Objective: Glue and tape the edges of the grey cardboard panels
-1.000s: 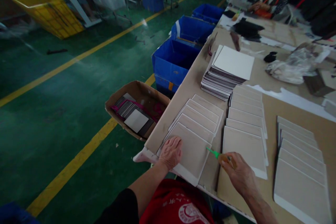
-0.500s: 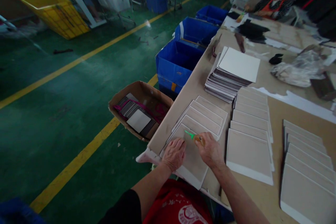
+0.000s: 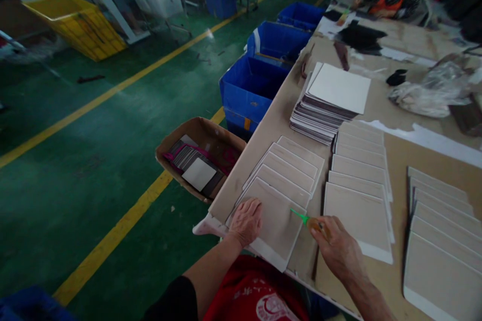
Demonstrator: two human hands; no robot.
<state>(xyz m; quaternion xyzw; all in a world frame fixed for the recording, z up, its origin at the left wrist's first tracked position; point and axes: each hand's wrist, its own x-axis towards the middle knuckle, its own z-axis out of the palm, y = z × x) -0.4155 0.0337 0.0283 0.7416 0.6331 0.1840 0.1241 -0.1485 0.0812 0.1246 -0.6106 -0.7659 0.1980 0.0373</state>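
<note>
My left hand [image 3: 246,219] rests on the left part of the nearest beige panel [image 3: 276,225], fingers lying flat on it, holding nothing. This panel is the front one of an overlapping row of beige panels [image 3: 288,183] with pale edges. In my right hand [image 3: 337,246] is a small amber bottle with a thin green nozzle [image 3: 301,216], which looks like a glue bottle. Its tip points left over the panel's upper right part; whether it touches cannot be made out. My fingers wrap round the amber body and partly hide it.
Two more rows of panels [image 3: 357,220] [image 3: 442,271] lie to the right. Behind them stands a tall stack of boards [image 3: 339,88]. Left of the table edge are a cardboard box [image 3: 165,141] with boards and several blue bins [image 3: 241,95]. A co-worker [image 3: 391,2] sits at the far end.
My right hand has moved right and slightly towards me with the bottle, taking the nozzle from the panel's middle to its right side. My left hand stays on the panel.
</note>
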